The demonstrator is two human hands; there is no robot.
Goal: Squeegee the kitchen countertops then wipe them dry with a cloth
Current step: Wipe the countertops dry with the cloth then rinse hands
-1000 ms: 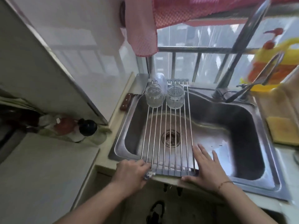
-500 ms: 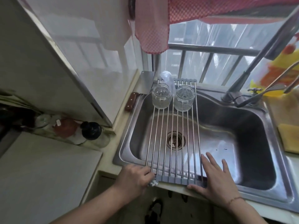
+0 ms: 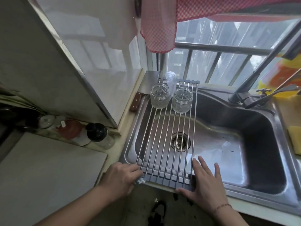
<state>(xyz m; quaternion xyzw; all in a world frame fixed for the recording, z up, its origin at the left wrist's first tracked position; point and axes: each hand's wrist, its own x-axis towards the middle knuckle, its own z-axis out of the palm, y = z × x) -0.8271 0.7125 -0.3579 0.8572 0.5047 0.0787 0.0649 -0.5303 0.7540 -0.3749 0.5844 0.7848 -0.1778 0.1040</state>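
Countertop (image 3: 48, 173) surface is lying pale and flat just off the outer side of the left hand (image 3: 120, 176), which is reaching in palm-down with its fingers curled over the near left corner of the roll-up rack (image 3: 167, 141). That hand is pinching a small bit of cloth (image 3: 139, 180) against the rack's grey end strip; only a corner of the cloth is peeking out beneath the knuckles. The right hand (image 3: 205, 181) is lying flat with its fingers spread and straight, the thumb edge touching the rack's near right corner and the fingertips pointing out over the sink (image 3: 254, 144). Between the two hands the rack's steel rods are running away across the basin. At the rods' far end, well apart from both grips, two glass jars (image 3: 171, 99) are sitting side by side. Beyond the right hand's fingertips the faucet (image 3: 247, 88) is rising at the sink's back rim.
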